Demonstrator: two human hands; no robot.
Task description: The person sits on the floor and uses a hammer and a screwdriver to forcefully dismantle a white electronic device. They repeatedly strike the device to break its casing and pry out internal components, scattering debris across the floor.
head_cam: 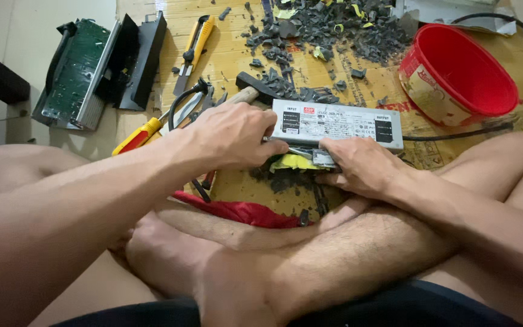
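- Person sits cross-legged on the floor, bare legs folded, and the long grey power supply box (337,123) lies flat on the floor right in front of the shins, lengthwise left to right.
- Left hand (232,136) comes in from the left and sits at the box's left end, fingers curled together around a thin metal tool (289,149) that pokes along the box's near edge. Can't tell what kind of tool it is, most of it is hidden in the fist.
- Right hand (361,166) lies palm down just below the box's near edge, fingers pressed on a small metal piece (324,158) and touching the box's lower side. So it's flat and pressing, not wrapped around anything.
- A scrap of yellow material (292,162) sits between the two hands, under the box edge.
- Left of the left hand: a screwdriver with a yellow and red handle (137,135), and a hammer (255,91) partly behind the hand.
- Further back: a yellow utility knife (194,51), a heap of dark grey broken bits (322,27), a red bucket (455,75) on the right.
- Far left: an opened metal casing with a green circuit board (77,69).
- Red cloth (237,212) lies against the legs.
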